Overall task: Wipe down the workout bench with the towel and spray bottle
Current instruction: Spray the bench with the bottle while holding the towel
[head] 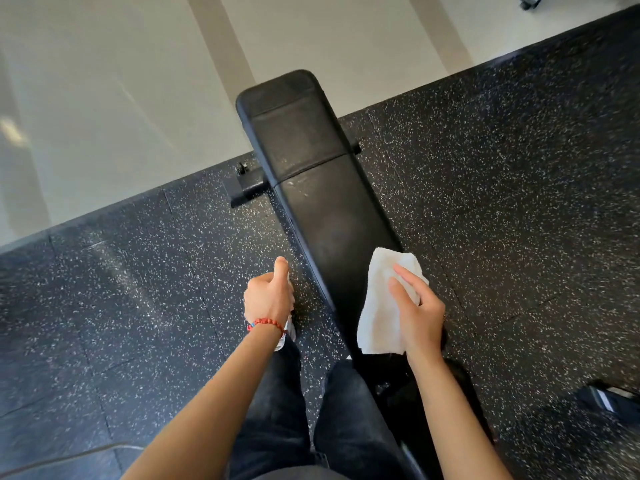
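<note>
A long black padded workout bench point(311, 174) runs from the lower middle up and away from me. My right hand point(414, 306) holds a folded white towel point(381, 303) against the near right part of the bench pad. My left hand point(268, 297), with a red bead bracelet, is closed around a spray bottle point(288, 332) just left of the bench; only a pale sliver of the bottle shows below my wrist, the rest is hidden by the hand.
Black speckled rubber flooring point(502, 202) surrounds the bench, with pale smooth floor point(104, 98) beyond its edge. The bench's metal foot bar point(247, 188) sticks out on the left. My dark-trousered legs point(277, 410) stand beside the bench's near end. A dark object point(606, 400) lies lower right.
</note>
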Action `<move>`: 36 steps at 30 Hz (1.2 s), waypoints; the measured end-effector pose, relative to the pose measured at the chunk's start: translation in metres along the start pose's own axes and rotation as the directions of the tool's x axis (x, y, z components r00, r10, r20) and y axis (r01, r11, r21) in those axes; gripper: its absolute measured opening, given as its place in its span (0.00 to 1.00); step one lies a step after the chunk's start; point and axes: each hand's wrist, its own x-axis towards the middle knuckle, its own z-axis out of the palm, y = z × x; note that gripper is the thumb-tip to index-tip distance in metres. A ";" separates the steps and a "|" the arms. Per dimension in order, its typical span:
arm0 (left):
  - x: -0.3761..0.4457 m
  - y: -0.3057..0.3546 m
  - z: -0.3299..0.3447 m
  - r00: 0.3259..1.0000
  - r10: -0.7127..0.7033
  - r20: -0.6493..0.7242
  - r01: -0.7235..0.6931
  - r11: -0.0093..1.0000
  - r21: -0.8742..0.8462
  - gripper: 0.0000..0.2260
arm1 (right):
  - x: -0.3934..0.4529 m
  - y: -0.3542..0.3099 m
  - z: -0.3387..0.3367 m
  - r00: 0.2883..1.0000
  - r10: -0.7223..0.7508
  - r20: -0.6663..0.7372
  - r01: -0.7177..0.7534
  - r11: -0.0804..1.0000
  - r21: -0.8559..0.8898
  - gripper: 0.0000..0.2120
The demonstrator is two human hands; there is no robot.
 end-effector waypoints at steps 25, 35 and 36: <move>0.190 0.132 -0.039 1.000 0.013 -0.019 -0.013 1.000 -0.028 0.25 | 0.113 -0.113 0.178 0.999 -0.019 0.038 0.018 1.000 0.017 0.11; 0.234 0.165 -0.045 0.991 -0.100 -0.088 0.077 0.970 -0.232 0.27 | 0.166 -0.167 0.227 0.987 -0.032 0.156 0.040 0.998 -0.051 0.12; 0.237 0.168 -0.049 0.991 -0.099 -0.091 0.073 0.965 -0.250 0.28 | 0.169 -0.171 0.234 0.984 -0.035 0.173 0.045 0.997 -0.055 0.12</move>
